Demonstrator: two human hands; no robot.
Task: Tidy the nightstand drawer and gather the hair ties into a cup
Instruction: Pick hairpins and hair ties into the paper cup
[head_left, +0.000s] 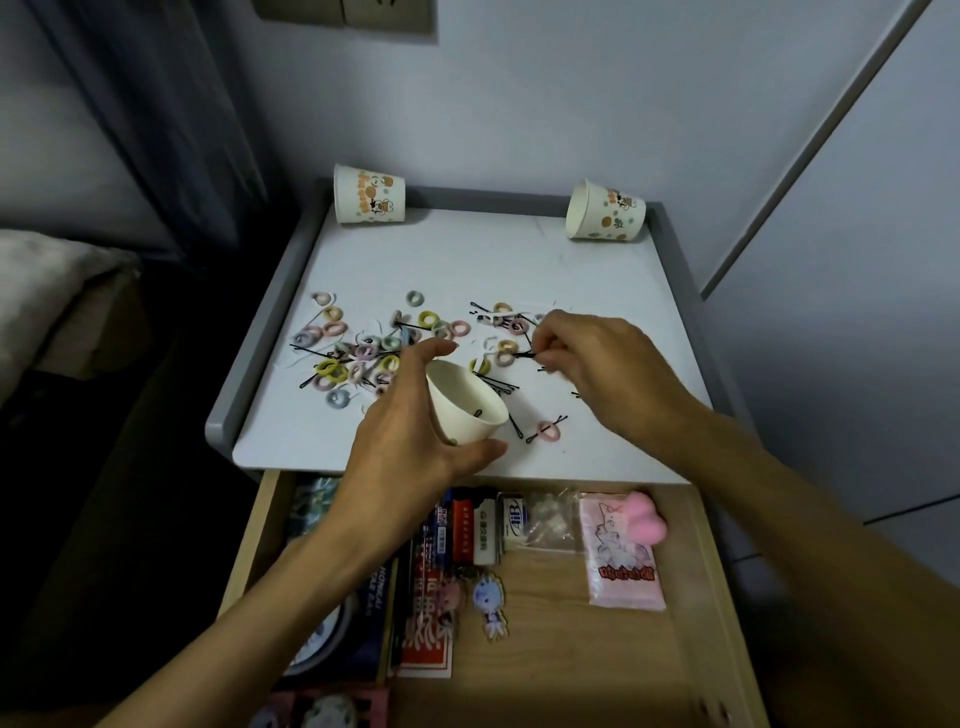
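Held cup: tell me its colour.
The cup looks plain cream-white, best seen in the head view.

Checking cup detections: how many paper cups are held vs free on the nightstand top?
Free paper cups: 2, the back-left cup and the back-right cup
Held paper cup, in the left hand: 1
Total: 3

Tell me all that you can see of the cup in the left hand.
The cup is cream-white and looks like paper, with a small green print low on its outside. The left hand grips it, fingers on one side and thumb on the other, over the front of the nightstand. It is tilted so that its inside shows. One black hairpin lies inside.
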